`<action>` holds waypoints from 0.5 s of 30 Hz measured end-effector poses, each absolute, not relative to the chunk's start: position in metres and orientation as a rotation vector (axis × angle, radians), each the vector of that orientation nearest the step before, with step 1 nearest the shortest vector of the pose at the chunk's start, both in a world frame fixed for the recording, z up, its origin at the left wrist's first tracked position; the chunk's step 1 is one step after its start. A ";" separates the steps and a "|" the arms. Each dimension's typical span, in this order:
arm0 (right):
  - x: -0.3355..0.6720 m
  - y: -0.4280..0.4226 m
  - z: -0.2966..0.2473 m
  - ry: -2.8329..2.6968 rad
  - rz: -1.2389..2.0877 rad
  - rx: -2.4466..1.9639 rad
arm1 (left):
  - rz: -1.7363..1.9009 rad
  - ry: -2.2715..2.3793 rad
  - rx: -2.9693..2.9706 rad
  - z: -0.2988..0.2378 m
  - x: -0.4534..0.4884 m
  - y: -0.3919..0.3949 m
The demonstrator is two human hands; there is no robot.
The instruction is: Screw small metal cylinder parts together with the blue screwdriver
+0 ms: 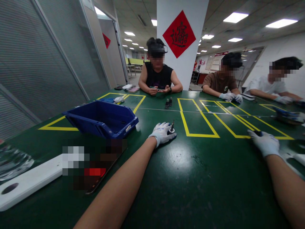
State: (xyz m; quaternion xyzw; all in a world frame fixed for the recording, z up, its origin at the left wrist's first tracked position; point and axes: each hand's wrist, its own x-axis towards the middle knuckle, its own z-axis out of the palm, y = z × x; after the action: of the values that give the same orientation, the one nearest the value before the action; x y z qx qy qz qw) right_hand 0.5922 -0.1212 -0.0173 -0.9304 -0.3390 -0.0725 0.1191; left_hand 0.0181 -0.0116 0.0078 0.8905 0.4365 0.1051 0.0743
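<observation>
The left hand (162,133) grips a small upright metal part (172,129) on the worktop (178,184), right of the blue bin (101,115). Over at right, I can't tell what the right hand (266,143) grips, if anything.

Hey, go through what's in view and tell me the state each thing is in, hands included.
Left hand: gloved, fingers around the metal part.
Metal part: upright, shaft pointing up.
Right hand: gloved, fingers forward; grip cannot be told.
Blue bin: upright, open-topped.
Two dark cylinders: standing upright.
White bar: lying flat.
Dark flat device: lying flat, mostly pixelated.
Ceiling lights: lit.
</observation>
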 end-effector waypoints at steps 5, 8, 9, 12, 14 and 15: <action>0.581 -0.121 -0.013 -0.980 -0.154 -2.768 | 0.327 1.315 2.657 0.009 0.018 -0.012; 0.574 -0.121 -0.010 -0.953 -0.138 -2.779 | 0.312 1.323 2.654 0.010 0.019 -0.013; 0.573 -0.121 -0.010 -0.937 -0.182 -2.768 | 0.308 1.323 2.653 0.010 0.020 -0.013; 0.573 -0.121 -0.010 -0.928 -0.219 -2.742 | 0.306 1.325 2.650 0.011 0.020 -0.014; 0.574 -0.120 -0.012 -0.931 -0.129 -2.753 | 0.303 1.328 2.645 0.011 0.020 -0.014; 0.575 -0.120 -0.013 -0.925 -0.086 -2.757 | 0.302 1.331 2.642 0.012 0.019 -0.014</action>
State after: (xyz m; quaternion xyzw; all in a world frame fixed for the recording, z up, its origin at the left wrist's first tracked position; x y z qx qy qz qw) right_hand 0.5754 -0.1199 -0.0126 -0.9413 -0.3157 -0.0292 0.1159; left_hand 0.0195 -0.0145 0.0118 0.8853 0.4461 0.1011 0.0840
